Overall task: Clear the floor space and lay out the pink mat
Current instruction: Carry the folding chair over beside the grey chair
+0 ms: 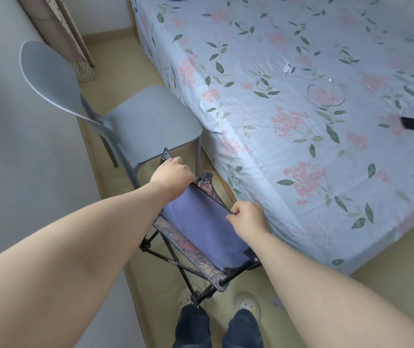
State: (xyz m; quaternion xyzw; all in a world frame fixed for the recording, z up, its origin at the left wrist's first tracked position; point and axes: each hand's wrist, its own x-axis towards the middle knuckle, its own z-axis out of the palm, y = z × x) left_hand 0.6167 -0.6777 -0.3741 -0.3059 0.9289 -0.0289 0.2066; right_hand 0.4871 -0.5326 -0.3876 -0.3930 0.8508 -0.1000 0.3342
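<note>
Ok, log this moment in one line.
phase: clearing floor | left hand: grips folding stool corner | right hand: pinches stool fabric edge | nearby: grey chair, bed | pink mat: not in view

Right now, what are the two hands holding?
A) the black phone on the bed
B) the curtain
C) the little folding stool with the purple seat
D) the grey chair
C: the left hand grips a far corner of the folding stool, and the right hand pinches the edge of its purple fabric seat on the bed side.
</note>
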